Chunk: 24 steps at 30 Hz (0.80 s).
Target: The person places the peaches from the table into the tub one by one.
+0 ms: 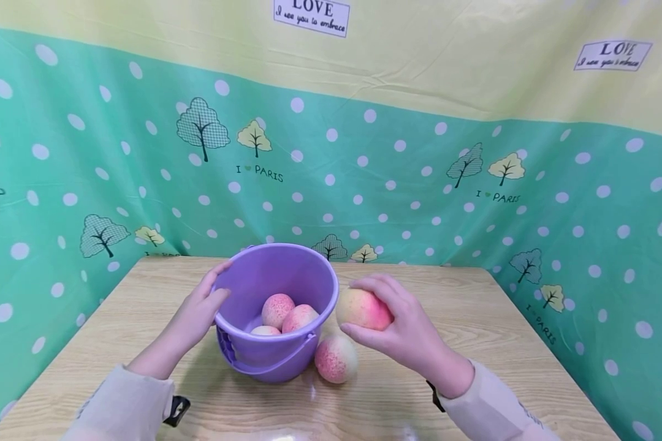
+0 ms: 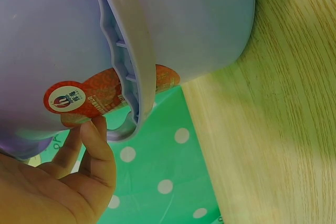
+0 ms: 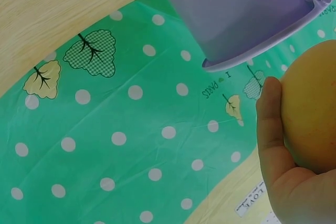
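Observation:
A purple bucket (image 1: 270,350) stands on the table, tilted slightly toward me, with its handle hanging down the front. My left hand (image 1: 194,313) holds its rim on the left side, thumb over the edge. Inside lie three pink-and-cream peaches, one (image 1: 278,310) behind, another (image 1: 300,318) to the right, and a third (image 1: 266,330) partly hidden by the front rim. My right hand (image 1: 407,334) grips a yellow-and-pink peach (image 1: 360,308) in the air just right of the bucket. Below it, a speckled peach (image 1: 336,359) rests on the table beside the bucket.
The wood-grain table (image 1: 452,312) extends around the bucket. A green dotted curtain (image 1: 397,177) with a yellow upper part hangs behind and along both sides. In the left wrist view, a red sticker (image 2: 89,98) shows on the bucket's wall, partly behind the handle.

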Tool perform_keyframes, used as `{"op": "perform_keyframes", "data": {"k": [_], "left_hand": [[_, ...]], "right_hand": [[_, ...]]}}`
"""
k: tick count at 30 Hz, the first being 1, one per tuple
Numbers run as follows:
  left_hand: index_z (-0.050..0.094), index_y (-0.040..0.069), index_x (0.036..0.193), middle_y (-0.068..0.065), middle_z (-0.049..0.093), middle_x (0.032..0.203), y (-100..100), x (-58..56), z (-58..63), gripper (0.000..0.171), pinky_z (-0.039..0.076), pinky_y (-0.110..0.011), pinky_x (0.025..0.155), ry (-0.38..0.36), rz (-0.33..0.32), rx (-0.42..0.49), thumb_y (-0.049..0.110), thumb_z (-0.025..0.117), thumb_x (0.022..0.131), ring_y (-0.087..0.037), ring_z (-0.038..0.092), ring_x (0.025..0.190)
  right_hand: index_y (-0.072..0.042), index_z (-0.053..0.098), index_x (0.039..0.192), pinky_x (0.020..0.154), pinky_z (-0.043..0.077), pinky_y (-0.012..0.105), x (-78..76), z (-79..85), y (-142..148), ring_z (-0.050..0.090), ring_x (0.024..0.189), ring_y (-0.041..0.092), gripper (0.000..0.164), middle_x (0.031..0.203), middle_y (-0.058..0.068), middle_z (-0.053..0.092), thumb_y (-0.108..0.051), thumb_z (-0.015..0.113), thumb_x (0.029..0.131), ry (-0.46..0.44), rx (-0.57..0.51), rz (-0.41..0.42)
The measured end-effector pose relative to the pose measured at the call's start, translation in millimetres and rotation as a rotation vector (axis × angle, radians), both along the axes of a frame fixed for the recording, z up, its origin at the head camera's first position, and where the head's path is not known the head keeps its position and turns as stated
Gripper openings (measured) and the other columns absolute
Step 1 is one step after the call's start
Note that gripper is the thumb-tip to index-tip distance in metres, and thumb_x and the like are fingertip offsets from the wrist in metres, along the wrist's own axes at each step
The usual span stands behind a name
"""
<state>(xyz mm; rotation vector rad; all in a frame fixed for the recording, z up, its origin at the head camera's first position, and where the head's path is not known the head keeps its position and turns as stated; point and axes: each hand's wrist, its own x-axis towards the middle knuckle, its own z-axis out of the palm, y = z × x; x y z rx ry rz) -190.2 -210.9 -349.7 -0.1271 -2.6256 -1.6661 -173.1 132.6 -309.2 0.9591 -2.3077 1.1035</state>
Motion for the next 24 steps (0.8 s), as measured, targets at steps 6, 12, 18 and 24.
{"op": "perform_keyframes", "data": {"k": [6, 12, 18, 24], "left_hand": [[0.016, 0.017, 0.16, -0.026, 0.018, 0.162, 0.4, 0.1, 0.1, 0.059, 0.055, -0.053, 0.093, 0.0, -0.001, 0.002, 0.021, 0.035, 0.105, -0.051, 0.044, 0.133], [0.016, 0.017, 0.16, -0.025, 0.018, 0.162, 0.5, 0.1, 0.2, 0.059, 0.054, -0.054, 0.094, 0.002, 0.001, -0.001, 0.021, 0.035, 0.104, -0.051, 0.043, 0.133], [0.016, 0.017, 0.16, -0.026, 0.019, 0.162, -0.1, 0.0, 0.0, 0.059, 0.055, -0.052, 0.093, -0.002, 0.002, 0.0, 0.021, 0.035, 0.105, -0.05, 0.046, 0.131], [0.016, 0.017, 0.16, -0.025, 0.017, 0.163, -0.1, -0.1, 0.3, 0.059, 0.054, -0.055, 0.095, 0.0, 0.001, 0.007, 0.021, 0.036, 0.104, -0.051, 0.043, 0.133]], "right_hand": [[-0.019, 0.065, 0.117, 0.073, 0.06, 0.027, -1.4, -1.2, 0.0, 0.064, 0.093, 0.013, 0.049, 0.115, -0.002, 0.065, -0.016, 0.087, 0.073, 0.011, -0.001, 0.007], [-0.02, 0.065, 0.118, 0.073, 0.06, 0.027, -1.4, -2.1, -0.2, 0.064, 0.093, 0.013, 0.049, 0.115, -0.003, 0.064, -0.017, 0.087, 0.074, -0.005, -0.002, 0.006], [-0.02, 0.065, 0.118, 0.074, 0.06, 0.027, -1.1, -1.9, -1.3, 0.064, 0.094, 0.013, 0.05, 0.116, -0.003, 0.064, -0.017, 0.087, 0.074, -0.013, -0.002, 0.003], [-0.019, 0.065, 0.119, 0.074, 0.06, 0.027, -1.7, -1.2, -2.7, 0.064, 0.095, 0.013, 0.05, 0.117, -0.002, 0.064, -0.018, 0.087, 0.074, -0.002, 0.0, 0.001]]}}
